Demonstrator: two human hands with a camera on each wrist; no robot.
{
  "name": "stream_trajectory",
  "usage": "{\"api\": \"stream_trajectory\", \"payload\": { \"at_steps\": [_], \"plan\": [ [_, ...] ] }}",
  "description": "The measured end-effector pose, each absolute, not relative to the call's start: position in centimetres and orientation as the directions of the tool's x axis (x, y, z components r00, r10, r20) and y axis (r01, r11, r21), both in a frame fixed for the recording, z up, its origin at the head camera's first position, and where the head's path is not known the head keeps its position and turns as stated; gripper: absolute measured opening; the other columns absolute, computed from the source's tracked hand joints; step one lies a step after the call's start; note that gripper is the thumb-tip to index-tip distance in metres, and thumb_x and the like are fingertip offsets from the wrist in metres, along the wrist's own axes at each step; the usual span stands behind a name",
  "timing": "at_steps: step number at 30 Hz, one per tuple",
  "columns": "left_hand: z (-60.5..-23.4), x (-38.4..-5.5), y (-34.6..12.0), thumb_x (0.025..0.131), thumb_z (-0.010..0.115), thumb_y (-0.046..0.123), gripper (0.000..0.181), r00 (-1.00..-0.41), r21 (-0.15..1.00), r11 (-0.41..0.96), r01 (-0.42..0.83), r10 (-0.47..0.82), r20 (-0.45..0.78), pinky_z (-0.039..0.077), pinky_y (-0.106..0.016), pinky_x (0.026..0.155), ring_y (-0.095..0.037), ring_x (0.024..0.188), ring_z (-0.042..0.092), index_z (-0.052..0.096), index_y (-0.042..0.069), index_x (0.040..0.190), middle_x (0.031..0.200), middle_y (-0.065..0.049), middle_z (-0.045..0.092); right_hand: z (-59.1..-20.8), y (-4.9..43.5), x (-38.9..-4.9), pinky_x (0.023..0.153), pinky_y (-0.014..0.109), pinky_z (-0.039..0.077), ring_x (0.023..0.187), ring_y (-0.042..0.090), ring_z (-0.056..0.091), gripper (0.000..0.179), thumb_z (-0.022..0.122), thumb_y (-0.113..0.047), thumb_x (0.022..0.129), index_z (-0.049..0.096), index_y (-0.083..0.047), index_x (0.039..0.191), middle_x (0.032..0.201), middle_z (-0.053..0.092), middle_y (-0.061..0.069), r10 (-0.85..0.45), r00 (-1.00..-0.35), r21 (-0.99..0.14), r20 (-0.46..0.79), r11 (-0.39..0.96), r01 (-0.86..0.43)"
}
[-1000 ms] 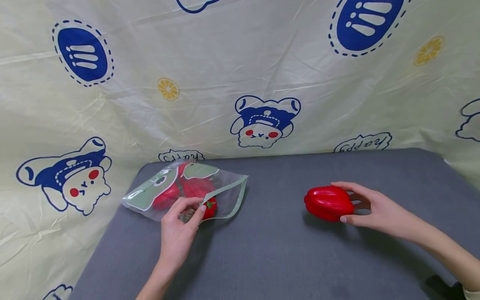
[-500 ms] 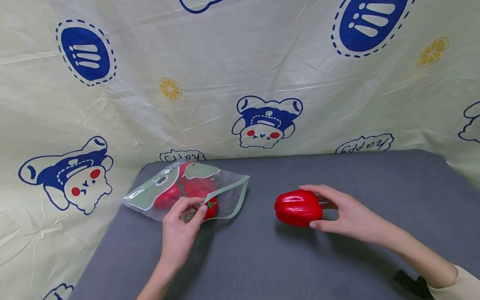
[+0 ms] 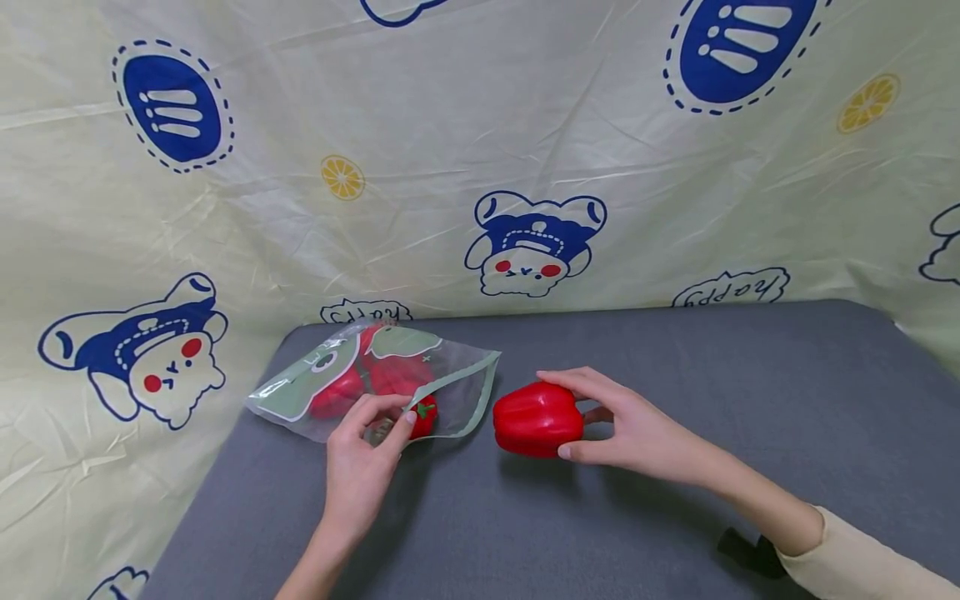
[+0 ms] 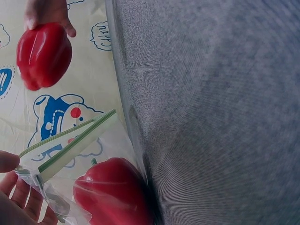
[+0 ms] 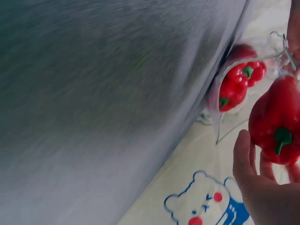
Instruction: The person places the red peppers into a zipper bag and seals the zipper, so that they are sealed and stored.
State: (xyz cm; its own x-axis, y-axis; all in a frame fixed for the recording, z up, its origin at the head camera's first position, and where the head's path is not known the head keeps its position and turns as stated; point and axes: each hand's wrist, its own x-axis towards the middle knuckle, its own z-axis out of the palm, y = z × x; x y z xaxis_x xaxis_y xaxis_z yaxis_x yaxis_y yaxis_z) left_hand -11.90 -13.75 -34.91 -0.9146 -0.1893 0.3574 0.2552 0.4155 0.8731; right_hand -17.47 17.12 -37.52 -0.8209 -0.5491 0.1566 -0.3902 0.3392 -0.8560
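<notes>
A glossy red bell pepper [image 3: 537,420] is held in my right hand [image 3: 618,425], thumb on the near side and fingers on the far side, a little above the table. Its green stem shows in the right wrist view, facing the palm. My left hand [image 3: 367,454] pinches the near edge of a clear zip bag [image 3: 468,375] with green print. The bag lies on its side, its mouth parted and facing right. Inside are several red bell peppers [image 4: 112,190]; green stems show through the mouth in the right wrist view. The print partly hides them in the head view.
A grey cloth-covered table [image 3: 637,533] lies under both hands. Behind it hangs a pale curtain [image 3: 420,125] with cartoon prints. A dark strap [image 3: 750,552] sits at the right wrist, beside a cream sleeve [image 3: 862,550].
My right hand has carried the bell pepper leftward across the table, close to the bag's mouth. The left hand and the bag stay nearly where they were.
</notes>
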Motion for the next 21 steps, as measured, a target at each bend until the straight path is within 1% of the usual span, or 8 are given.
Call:
{"api": "stream_trajectory", "payload": {
  "at_steps": [3,5,8,11,14,16,21],
  "plan": [
    [-34.9,-11.9,-13.8,0.085,0.074,0.001,0.016,-0.913,0.872,0.415,0.261,-0.188,0.362,0.05,-0.036,0.08,-0.017,0.082,0.06,0.074,0.007,0.1,0.088,-0.004,0.063,-37.4,16.0,-17.5,0.084,0.045,0.054,0.121,0.03,0.048,0.081,0.085,-0.028,0.076,0.043,-0.033,0.145,0.138,0.047,-0.001,-0.53,-0.838,-0.881,0.126,0.328,-0.34],
    [-34.9,-11.9,-13.8,0.085,0.074,0.0,0.016,-0.913,0.873,0.412,0.261,-0.188,0.362,0.05,-0.037,0.08,-0.019,0.081,0.06,0.073,0.006,0.1,0.087,-0.005,0.063,-37.3,15.3,-17.5,0.084,0.044,0.054,0.12,0.029,0.05,0.081,0.085,-0.029,0.075,0.042,-0.028,0.144,0.137,0.048,-0.001,-0.509,-0.855,-0.901,0.101,0.317,-0.295],
    [-35.7,-12.3,-14.1,0.086,0.075,0.003,0.016,-0.914,0.875,0.407,0.263,-0.185,0.361,0.05,-0.036,0.08,-0.018,0.081,0.06,0.074,0.009,0.1,0.088,-0.004,0.063,-37.3,14.3,-17.8,0.082,0.04,0.055,0.117,0.031,0.052,0.078,0.085,-0.027,0.076,0.043,-0.019,0.141,0.134,0.05,0.004,-0.491,-0.868,-0.927,0.073,0.287,-0.241],
    [-35.7,-12.2,-14.1,0.086,0.075,0.004,0.016,-0.912,0.87,0.414,0.266,-0.185,0.367,0.05,-0.036,0.08,-0.017,0.081,0.059,0.074,0.01,0.101,0.088,-0.003,0.063,-37.5,13.5,-18.2,0.081,0.038,0.055,0.114,0.031,0.054,0.075,0.085,-0.026,0.076,0.046,-0.014,0.139,0.131,0.053,0.007,-0.5,-0.863,-0.935,0.069,0.27,-0.231],
    [-34.9,-11.8,-13.7,0.086,0.073,0.001,0.016,-0.911,0.867,0.422,0.266,-0.184,0.37,0.05,-0.034,0.08,-0.018,0.081,0.059,0.073,0.007,0.101,0.088,-0.004,0.063,-37.8,12.8,-18.7,0.082,0.038,0.055,0.113,0.03,0.055,0.073,0.085,-0.025,0.076,0.047,-0.015,0.138,0.129,0.054,0.006,-0.516,-0.854,-0.936,0.068,0.263,-0.234],
    [-34.7,-11.7,-13.6,0.087,0.073,0.001,0.016,-0.912,0.864,0.429,0.265,-0.181,0.369,0.05,-0.033,0.079,-0.018,0.082,0.059,0.073,0.006,0.102,0.089,-0.003,0.063,-38.0,12.3,-19.0,0.082,0.038,0.055,0.114,0.03,0.054,0.073,0.084,-0.025,0.077,0.047,-0.016,0.139,0.129,0.055,0.006,-0.526,-0.848,-0.941,0.06,0.253,-0.224],
    [-34.4,-11.6,-13.5,0.086,0.073,0.001,0.016,-0.917,0.87,0.419,0.26,-0.176,0.359,0.05,-0.035,0.08,-0.019,0.082,0.059,0.073,0.005,0.102,0.089,-0.005,0.063,-38.4,10.8,-19.6,0.081,0.039,0.056,0.116,0.031,0.054,0.073,0.083,-0.021,0.078,0.046,-0.013,0.14,0.13,0.054,0.009,-0.521,-0.853,-0.957,0.037,0.227,-0.181]
  ]
}}
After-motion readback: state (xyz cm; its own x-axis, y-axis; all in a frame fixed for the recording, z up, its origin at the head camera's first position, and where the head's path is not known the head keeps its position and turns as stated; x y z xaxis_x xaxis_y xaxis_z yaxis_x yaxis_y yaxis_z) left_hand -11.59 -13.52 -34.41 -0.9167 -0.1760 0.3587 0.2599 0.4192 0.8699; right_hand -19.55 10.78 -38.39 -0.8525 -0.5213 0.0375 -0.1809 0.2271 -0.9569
